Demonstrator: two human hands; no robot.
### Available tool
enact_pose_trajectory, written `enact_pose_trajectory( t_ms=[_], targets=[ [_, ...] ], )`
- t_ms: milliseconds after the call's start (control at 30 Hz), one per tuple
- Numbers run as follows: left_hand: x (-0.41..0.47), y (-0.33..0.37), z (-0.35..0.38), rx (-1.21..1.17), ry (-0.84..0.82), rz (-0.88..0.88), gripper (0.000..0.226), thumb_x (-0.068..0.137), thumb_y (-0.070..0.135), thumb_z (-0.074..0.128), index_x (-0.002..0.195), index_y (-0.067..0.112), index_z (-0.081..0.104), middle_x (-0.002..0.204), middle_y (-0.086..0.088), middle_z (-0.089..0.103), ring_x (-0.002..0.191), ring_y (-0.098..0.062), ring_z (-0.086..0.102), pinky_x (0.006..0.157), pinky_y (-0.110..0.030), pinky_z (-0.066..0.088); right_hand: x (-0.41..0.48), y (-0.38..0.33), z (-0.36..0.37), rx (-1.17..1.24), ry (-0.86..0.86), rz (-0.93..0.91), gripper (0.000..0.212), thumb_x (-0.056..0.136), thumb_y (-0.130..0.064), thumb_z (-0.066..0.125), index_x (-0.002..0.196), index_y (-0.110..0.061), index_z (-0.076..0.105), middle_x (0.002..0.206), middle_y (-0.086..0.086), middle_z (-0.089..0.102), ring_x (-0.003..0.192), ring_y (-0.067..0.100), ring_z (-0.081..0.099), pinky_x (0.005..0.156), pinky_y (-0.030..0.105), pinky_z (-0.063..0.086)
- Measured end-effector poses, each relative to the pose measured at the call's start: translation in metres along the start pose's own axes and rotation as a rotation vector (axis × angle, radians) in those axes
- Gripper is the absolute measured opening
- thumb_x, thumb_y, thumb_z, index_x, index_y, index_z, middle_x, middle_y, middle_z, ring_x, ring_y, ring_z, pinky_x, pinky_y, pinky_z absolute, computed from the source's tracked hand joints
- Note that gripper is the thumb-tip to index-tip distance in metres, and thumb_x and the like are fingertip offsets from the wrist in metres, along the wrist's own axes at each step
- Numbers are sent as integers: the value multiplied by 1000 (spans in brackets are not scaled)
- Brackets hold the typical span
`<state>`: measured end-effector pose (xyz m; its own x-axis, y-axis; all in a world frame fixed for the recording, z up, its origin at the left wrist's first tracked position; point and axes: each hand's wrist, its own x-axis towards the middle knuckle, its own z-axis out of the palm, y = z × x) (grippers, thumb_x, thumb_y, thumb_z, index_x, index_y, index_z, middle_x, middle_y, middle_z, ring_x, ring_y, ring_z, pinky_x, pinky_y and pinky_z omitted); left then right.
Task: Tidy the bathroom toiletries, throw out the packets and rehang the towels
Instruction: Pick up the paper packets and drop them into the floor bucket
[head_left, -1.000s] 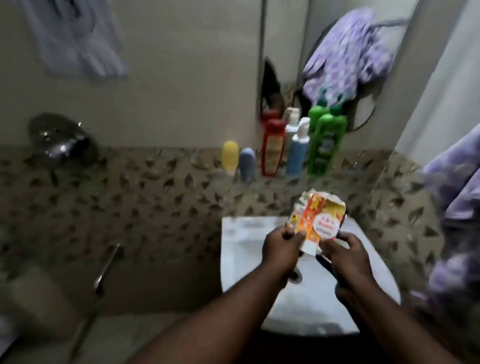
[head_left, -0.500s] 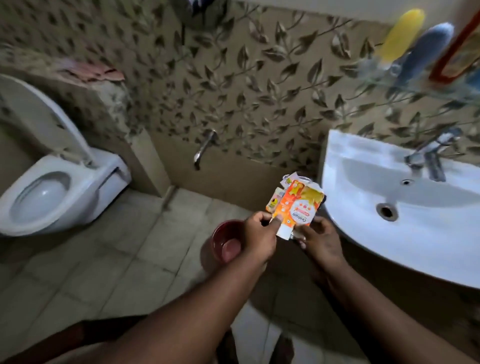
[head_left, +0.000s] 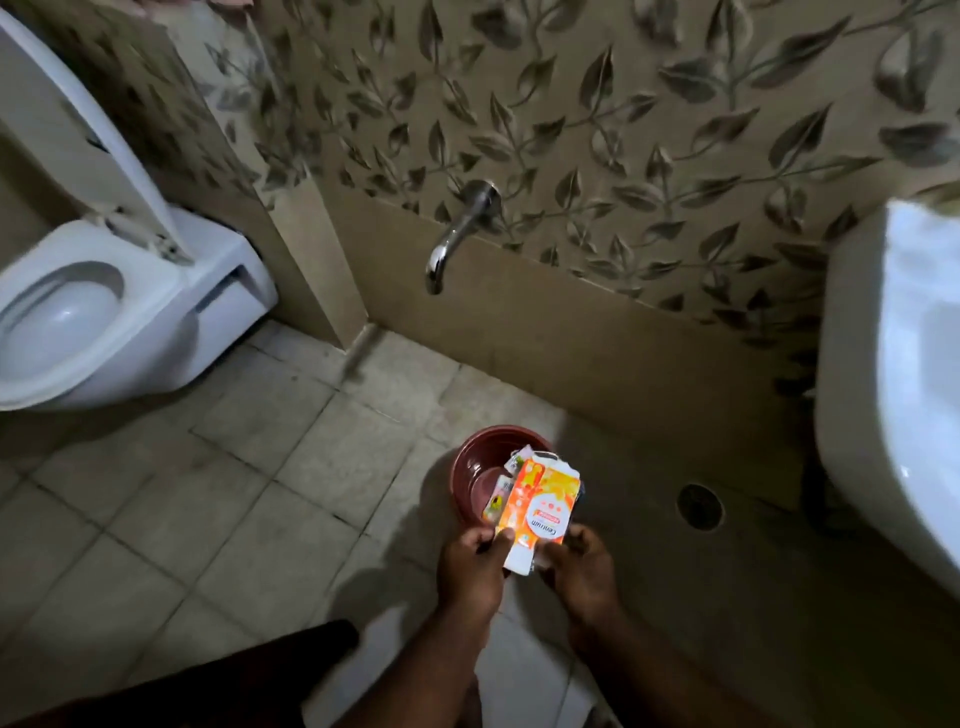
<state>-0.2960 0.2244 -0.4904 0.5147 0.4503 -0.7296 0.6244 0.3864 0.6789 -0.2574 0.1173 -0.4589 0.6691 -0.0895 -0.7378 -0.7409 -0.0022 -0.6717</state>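
Both my hands hold a bunch of flattened packets, the front one orange and white. My left hand pinches their lower left edge with thumb on top. My right hand grips the lower right edge. The packets hang just over a small dark red bin that stands on the tiled floor below the wall tap. No towels or toiletry bottles are in view.
A white toilet with its lid up stands at the left. The white washbasin juts in at the right edge. A chrome wall tap sticks out of the leaf-patterned wall. A round floor drain lies right of the bin.
My view has swung down from the basin and shelf to the floor. Both hands carried the packets left and down, so they now hang over the red bin.
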Motion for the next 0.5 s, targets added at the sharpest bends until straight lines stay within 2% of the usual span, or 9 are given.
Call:
enact_pose_trajectory(
  t_ms=[67, 133, 200, 300, 367, 433, 500],
  targets=[
    [43, -18, 5, 8, 1, -42, 13, 88, 16, 79, 94, 5, 75, 86, -14, 80, 80, -32, 75, 71, -41, 61, 43, 19, 12, -2, -9, 31, 18, 88, 11, 62, 98, -5, 61, 97, 14, 73, 89, 32, 70, 83, 47, 57],
    [89, -39, 11, -21, -1, -86, 17, 89, 14, 78, 100, 2, 74, 91, -20, 79, 78, -32, 72, 72, -42, 59, 90, 40, 24, -36, -20, 46, 20, 87, 11, 63, 91, -8, 60, 96, 15, 72, 91, 35, 70, 84, 49, 56],
    [130, -55, 16, -35, -4, -106, 17, 90, 9, 75, 102, -2, 71, 93, -24, 76, 80, -31, 69, 75, -45, 58, 133, 59, 33, -55, -27, 59, 19, 84, 11, 65, 90, -7, 60, 102, 23, 73, 93, 38, 70, 78, 46, 56],
    [182, -81, 27, -27, -9, -133, 16, 93, 4, 70, 108, -1, 69, 99, -22, 74, 89, -33, 70, 69, -39, 61, 187, 88, 44, -24, -28, 122, 20, 84, 12, 65, 97, -1, 59, 111, 29, 70, 97, 41, 70, 69, 41, 58],
    [209, -97, 34, -10, -11, -139, 18, 92, 3, 70, 110, -1, 70, 104, -23, 75, 94, -36, 73, 74, -43, 62, 213, 100, 48, -2, -19, 156, 29, 82, 17, 61, 109, 7, 56, 112, 31, 68, 98, 46, 69, 58, 40, 58],
    [229, -111, 41, -1, -9, -145, 14, 86, 5, 73, 100, 6, 73, 103, -22, 77, 97, -39, 75, 84, -51, 62, 235, 108, 49, 18, -23, 185, 30, 80, 21, 58, 108, 9, 55, 107, 33, 68, 84, 43, 71, 49, 40, 58],
    [252, -131, 46, 6, 13, -126, 20, 71, 15, 74, 91, 14, 75, 96, -17, 79, 94, -37, 76, 88, -57, 61, 254, 117, 50, 5, -30, 196, 20, 82, 23, 54, 92, 6, 58, 89, 30, 71, 61, 35, 72, 44, 38, 57]
  ],
)
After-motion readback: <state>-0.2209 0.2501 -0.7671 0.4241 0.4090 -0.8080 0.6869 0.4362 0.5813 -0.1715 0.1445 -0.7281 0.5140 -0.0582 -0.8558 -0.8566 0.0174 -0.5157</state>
